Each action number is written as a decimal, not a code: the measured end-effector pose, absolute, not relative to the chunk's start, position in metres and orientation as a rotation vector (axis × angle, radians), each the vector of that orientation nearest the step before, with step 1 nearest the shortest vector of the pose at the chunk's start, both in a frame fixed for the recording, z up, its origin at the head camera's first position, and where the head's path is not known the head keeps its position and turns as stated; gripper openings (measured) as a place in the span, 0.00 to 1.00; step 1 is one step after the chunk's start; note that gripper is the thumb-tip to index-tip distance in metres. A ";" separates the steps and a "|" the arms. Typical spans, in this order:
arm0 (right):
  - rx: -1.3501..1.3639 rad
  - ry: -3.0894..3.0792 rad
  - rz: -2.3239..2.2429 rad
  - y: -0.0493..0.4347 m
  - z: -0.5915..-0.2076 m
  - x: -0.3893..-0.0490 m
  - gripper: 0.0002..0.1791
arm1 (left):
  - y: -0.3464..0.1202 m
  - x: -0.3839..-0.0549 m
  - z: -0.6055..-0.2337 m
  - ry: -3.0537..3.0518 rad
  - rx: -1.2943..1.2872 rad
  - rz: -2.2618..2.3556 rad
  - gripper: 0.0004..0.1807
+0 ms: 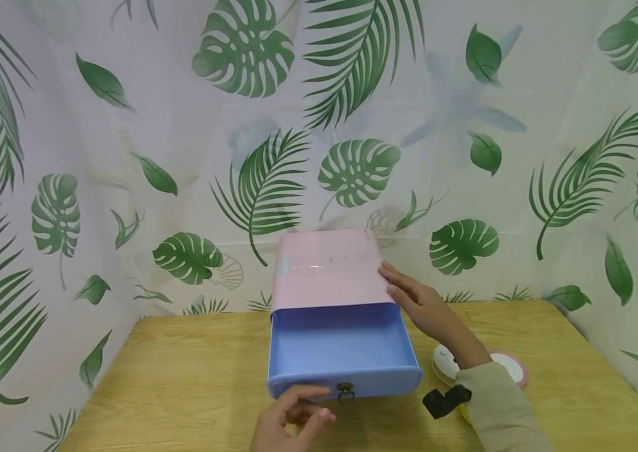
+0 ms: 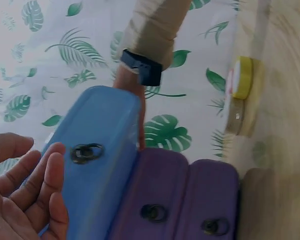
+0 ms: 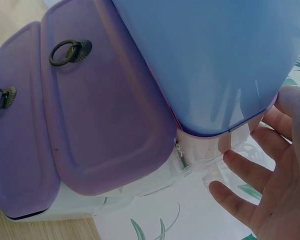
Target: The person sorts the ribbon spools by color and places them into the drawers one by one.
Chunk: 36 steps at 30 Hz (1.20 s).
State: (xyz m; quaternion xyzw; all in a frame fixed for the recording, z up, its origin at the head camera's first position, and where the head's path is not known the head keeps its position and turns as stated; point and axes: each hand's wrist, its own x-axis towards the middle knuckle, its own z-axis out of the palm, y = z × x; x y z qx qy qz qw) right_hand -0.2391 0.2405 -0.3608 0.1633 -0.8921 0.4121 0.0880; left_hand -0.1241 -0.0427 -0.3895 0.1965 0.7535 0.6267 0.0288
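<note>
A small chest of drawers has a pink top casing, with its blue top drawer pulled well out and nothing visible inside. A dark metal ring pull hangs on the drawer front. My left hand is just before that front, fingers loosely bent and holding nothing; whether a fingertip touches the edge I cannot tell. With fingers extended, my right hand rests against the right side of the casing. Below, two purple drawers are closed, each with a ring pull, as the wrist views show.
The chest stands on a wooden table before a leaf-patterned cloth. Partly behind my right forearm lie a white round item and a pink-rimmed disc. A yellow roll is beside them.
</note>
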 end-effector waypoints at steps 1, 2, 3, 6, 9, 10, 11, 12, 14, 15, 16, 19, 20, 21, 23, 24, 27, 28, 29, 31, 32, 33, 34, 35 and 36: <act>0.487 -2.655 1.229 0.241 -0.361 -0.239 0.28 | -0.045 -0.123 -0.386 2.334 0.607 1.944 0.11; 0.487 -2.655 1.229 0.241 -0.361 -0.239 0.28 | -0.047 -0.122 -0.382 2.345 0.615 1.955 0.10; 0.487 -2.654 1.230 0.241 -0.361 -0.239 0.28 | -0.049 -0.121 -0.378 2.354 0.621 1.971 0.10; 0.487 -2.657 1.223 0.241 -0.361 -0.239 0.28 | -0.055 -0.120 -0.365 2.396 0.635 2.022 0.08; 0.487 -2.657 1.223 0.241 -0.362 -0.239 0.28 | -0.060 -0.121 -0.353 2.452 0.626 2.060 0.07; 0.486 -2.658 1.225 0.241 -0.363 -0.239 0.28 | -0.062 -0.122 -0.349 2.467 0.611 2.068 0.07; 0.487 -2.658 1.227 0.241 -0.363 -0.239 0.28 | -0.063 -0.122 -0.346 2.482 0.597 2.075 0.07; 0.488 -2.659 1.228 0.242 -0.364 -0.239 0.28 | -0.064 -0.122 -0.344 2.488 0.577 2.082 0.07; 0.492 -2.660 1.236 0.242 -0.365 -0.239 0.28 | -0.066 -0.122 -0.340 2.480 0.526 2.101 0.07; 0.496 -2.661 1.234 0.242 -0.365 -0.239 0.28 | -0.066 -0.121 -0.338 2.478 0.523 2.109 0.07; 0.498 -2.660 1.231 0.242 -0.365 -0.239 0.28 | -0.066 -0.121 -0.337 2.475 0.524 2.115 0.07; 0.502 -2.656 1.222 0.242 -0.364 -0.239 0.27 | -0.065 -0.119 -0.335 2.460 0.529 2.122 0.07; 0.503 -2.654 1.221 0.242 -0.363 -0.239 0.27 | -0.064 -0.119 -0.335 2.453 0.527 2.123 0.07; 0.502 -2.653 1.218 0.242 -0.362 -0.239 0.27 | -0.064 -0.119 -0.335 2.447 0.523 2.123 0.07; 0.503 -2.651 1.216 0.241 -0.361 -0.238 0.27 | -0.064 -0.119 -0.335 2.433 0.506 2.123 0.07; 0.504 -2.650 1.218 0.241 -0.360 -0.238 0.27 | -0.064 -0.119 -0.335 2.430 0.506 2.125 0.07; 0.507 -2.647 1.219 0.241 -0.360 -0.238 0.27 | -0.065 -0.122 -0.334 2.450 0.516 2.129 0.07; 0.510 -2.647 1.213 0.241 -0.360 -0.238 0.27 | -0.065 -0.123 -0.334 2.466 0.532 2.130 0.07; 0.509 -2.646 1.210 0.241 -0.360 -0.238 0.27 | -0.066 -0.126 -0.333 2.485 0.544 2.130 0.07; 0.504 -2.643 1.206 0.241 -0.361 -0.238 0.27 | -0.068 -0.131 -0.331 2.516 0.560 2.136 0.07; 0.501 -2.643 1.205 0.241 -0.361 -0.238 0.27 | -0.068 -0.134 -0.330 2.531 0.559 2.138 0.07; 0.499 -2.643 1.204 0.241 -0.361 -0.238 0.27 | -0.069 -0.137 -0.329 2.542 0.568 2.146 0.07; 0.498 -2.642 1.205 0.242 -0.362 -0.238 0.27 | -0.070 -0.140 -0.327 2.555 0.558 2.151 0.07; 0.495 -2.643 1.209 0.242 -0.363 -0.238 0.27 | -0.071 -0.143 -0.325 2.566 0.552 2.159 0.07; 0.496 -2.643 1.213 0.242 -0.363 -0.238 0.27 | -0.071 -0.146 -0.324 2.580 0.543 2.165 0.07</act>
